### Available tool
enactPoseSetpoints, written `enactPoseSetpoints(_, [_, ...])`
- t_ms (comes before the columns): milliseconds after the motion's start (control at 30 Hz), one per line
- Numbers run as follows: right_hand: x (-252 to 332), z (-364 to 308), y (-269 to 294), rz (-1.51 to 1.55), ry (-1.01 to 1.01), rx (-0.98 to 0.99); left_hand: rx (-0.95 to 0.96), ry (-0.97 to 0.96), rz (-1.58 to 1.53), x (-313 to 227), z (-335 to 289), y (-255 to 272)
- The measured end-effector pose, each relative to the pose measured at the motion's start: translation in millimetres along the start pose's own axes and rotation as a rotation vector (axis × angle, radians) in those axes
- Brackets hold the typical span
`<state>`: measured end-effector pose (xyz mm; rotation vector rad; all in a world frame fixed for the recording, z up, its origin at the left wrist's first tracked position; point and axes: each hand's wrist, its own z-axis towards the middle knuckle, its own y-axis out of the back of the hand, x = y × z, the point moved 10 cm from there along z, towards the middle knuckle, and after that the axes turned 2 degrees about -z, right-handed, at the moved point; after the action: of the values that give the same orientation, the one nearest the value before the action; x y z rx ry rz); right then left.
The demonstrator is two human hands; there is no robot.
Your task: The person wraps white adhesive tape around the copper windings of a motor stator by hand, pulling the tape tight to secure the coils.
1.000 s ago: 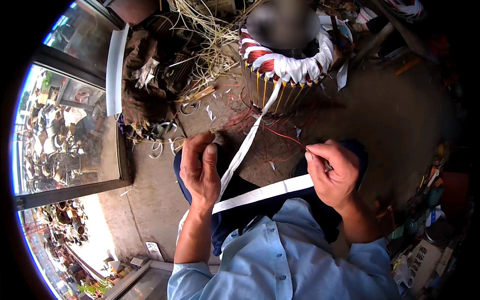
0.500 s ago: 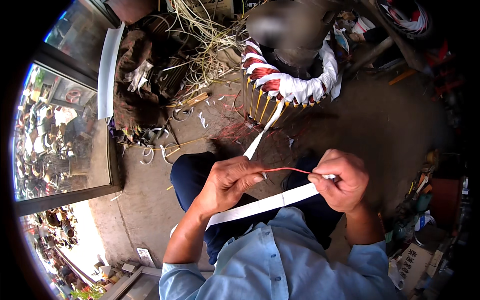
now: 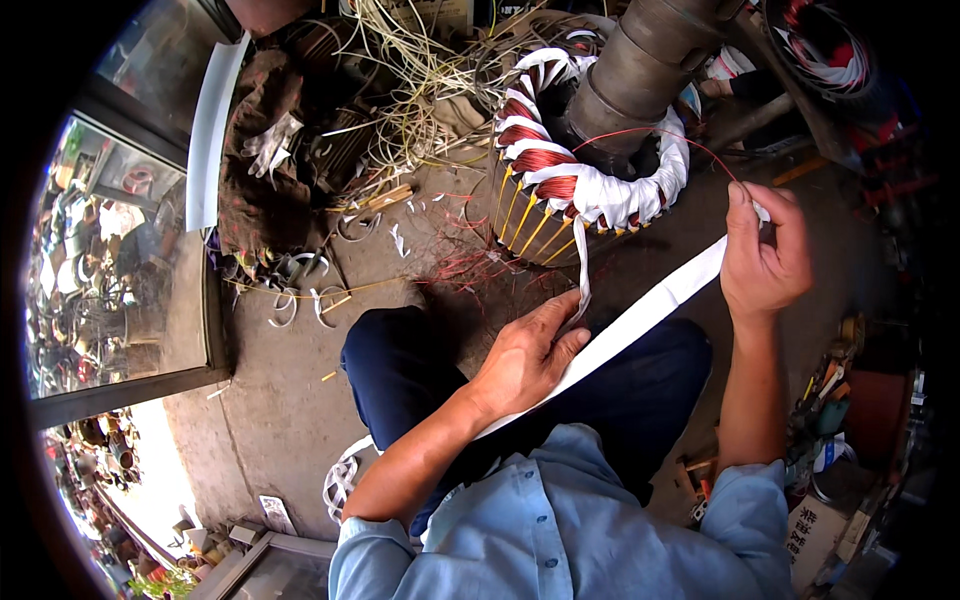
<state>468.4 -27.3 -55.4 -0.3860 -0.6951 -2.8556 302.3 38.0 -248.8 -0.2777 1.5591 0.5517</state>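
Cylinder (image 3: 640,85) inside wound ring (image 3: 608,203), pale tangle (image 3: 425,70) alongside

white tape (image 3: 650,314) slants, red wire (image 3: 648,129) arches over coils (image 3: 556,188).

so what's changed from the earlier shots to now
The right hand has moved forward and right, and its red wire now arches across the copper winding; the left hand has let go of that wire. Unchanged: white tape in the right hand, winding partly wrapped.
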Motion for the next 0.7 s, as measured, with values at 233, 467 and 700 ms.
enactPoseSetpoints(233, [2.1, 13.0, -20.8, -0.053, 0.039, 0.153, -0.059, -0.091, 0.090, 2.8, -4.0, 7.2])
enactPoseSetpoints(467, [-49.6, 10.9, -53.1, 0.171, -0.360, 0.313, -0.082, -0.160, 0.064, -4.7, -2.9, 6.1])
enactPoseSetpoints(700, [-61.9, 4.4, -101.8, 0.080, -0.473, 0.557, -0.243, -0.155, 0.163, 16.8, 0.9, 32.5])
